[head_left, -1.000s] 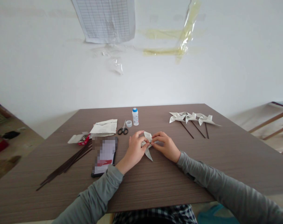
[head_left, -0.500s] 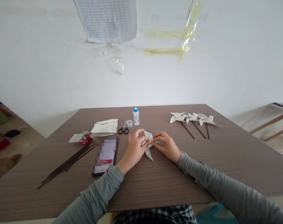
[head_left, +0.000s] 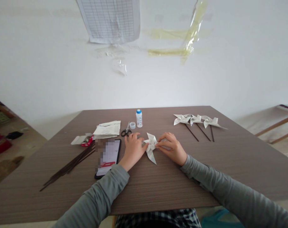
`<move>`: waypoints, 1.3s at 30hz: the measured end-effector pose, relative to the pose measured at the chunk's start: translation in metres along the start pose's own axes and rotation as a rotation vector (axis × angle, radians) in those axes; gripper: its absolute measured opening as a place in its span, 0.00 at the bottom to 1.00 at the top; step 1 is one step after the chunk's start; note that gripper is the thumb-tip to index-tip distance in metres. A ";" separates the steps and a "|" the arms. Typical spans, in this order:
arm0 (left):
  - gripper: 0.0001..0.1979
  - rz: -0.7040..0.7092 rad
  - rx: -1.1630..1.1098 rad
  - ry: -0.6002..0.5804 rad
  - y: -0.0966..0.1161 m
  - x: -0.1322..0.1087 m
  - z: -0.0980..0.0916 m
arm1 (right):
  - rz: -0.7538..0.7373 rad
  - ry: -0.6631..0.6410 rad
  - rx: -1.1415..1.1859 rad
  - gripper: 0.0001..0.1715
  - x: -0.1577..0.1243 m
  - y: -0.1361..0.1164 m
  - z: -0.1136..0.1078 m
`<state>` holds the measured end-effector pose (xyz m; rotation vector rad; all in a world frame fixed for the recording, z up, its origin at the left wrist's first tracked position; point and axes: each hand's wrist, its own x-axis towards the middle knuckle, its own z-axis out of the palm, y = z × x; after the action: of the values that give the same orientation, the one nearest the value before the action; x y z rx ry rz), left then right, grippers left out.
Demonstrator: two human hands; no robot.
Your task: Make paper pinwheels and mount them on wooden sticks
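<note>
A paper pinwheel (head_left: 151, 143) of printed paper, its blades folded, is between my two hands at the middle of the table. My left hand (head_left: 133, 150) has its thumb and index finger at the pinwheel's left blade, the other fingers curled above the table. On the other side, my right hand (head_left: 173, 148) pinches the right blade between thumb and fingertips. The top and bottom blades point away from the hands and show plainly. Whether the pinwheel rests on the table I cannot tell.
Beyond my left hand are scissors (head_left: 126, 132), a clear cap (head_left: 132, 125) and a blue-topped white bottle (head_left: 139, 118). Further left lie a phone (head_left: 109, 158), folded paper (head_left: 107, 129), a small red box (head_left: 87, 140) and dark sticks (head_left: 68, 167). Three finished pinwheels (head_left: 181, 119) lie at back right.
My left hand has shifted slightly left and lowered, its fingers drawing back from the pinwheel's centre. The right fingers have moved out to the right blade, so the centre now shows.
</note>
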<state>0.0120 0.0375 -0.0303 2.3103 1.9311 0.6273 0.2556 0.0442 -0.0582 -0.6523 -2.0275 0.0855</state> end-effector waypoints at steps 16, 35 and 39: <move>0.06 0.126 -0.380 0.152 -0.013 0.008 0.020 | 0.318 -0.001 0.080 0.03 -0.008 0.004 0.008; 0.11 0.054 -0.380 0.051 -0.006 0.005 0.019 | 0.347 -0.107 0.187 0.04 -0.003 0.006 0.006; 0.08 0.018 -0.354 -0.012 -0.005 0.007 0.018 | 0.321 -0.132 0.129 0.05 -0.003 0.006 0.005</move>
<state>0.0140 0.0487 -0.0464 2.1065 1.6370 0.8741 0.2549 0.0489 -0.0654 -0.9048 -2.0062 0.4550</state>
